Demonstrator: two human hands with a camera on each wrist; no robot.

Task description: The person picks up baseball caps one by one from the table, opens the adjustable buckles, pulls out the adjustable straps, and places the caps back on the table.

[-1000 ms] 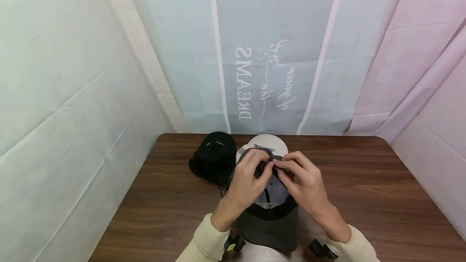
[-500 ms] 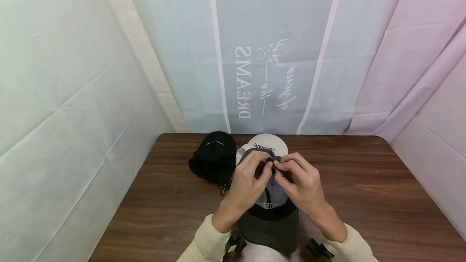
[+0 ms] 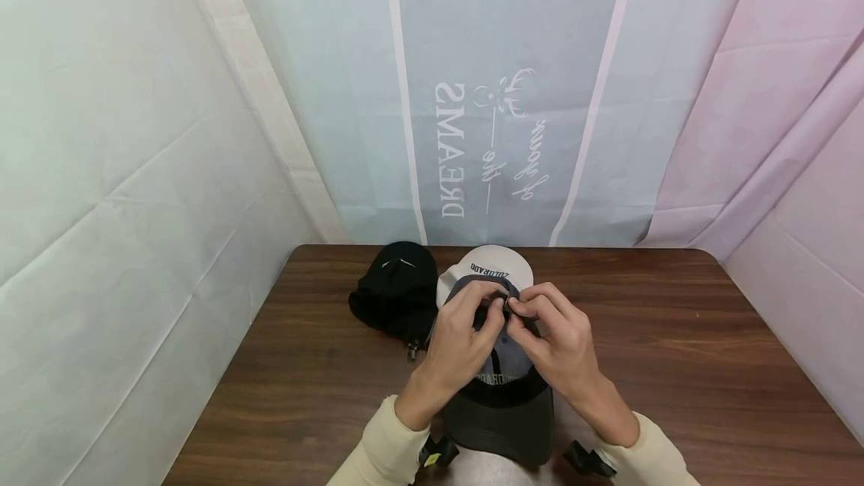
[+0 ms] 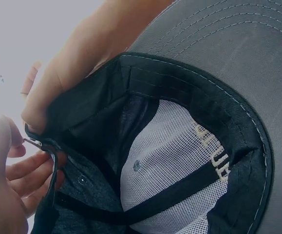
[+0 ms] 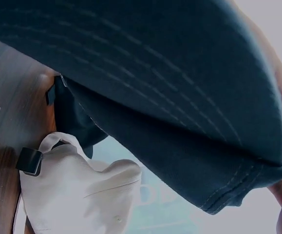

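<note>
Both hands are up in front of a dark grey baseball cap (image 3: 499, 426), whose underside and mesh-lined inside face the head camera. My left hand (image 3: 461, 336) pinches one side of the back strap between thumb and fingers. Close against it, my right hand (image 3: 556, 336) pinches the other side. In the left wrist view a small metal clasp (image 4: 33, 142) shows between the fingertips at the strap, beside the cap's black sweatband (image 4: 189, 95). From the right wrist the brim and outer side of the grey cap (image 5: 145, 73) fill much of the view; the strap is hidden there.
A white cap (image 3: 496, 259) stands on the brown wooden table (image 3: 675, 336) just behind the grey one. To its left lies a black cap (image 3: 403, 276), with a small metal piece (image 3: 412, 351) at its near edge. Cloth curtains (image 3: 324, 96) enclose the table's back and sides.
The hands stay almost in place, the right hand shifting very slightly left. Both keep pinching the strap of the grey cap. The white and black caps have not moved.
</note>
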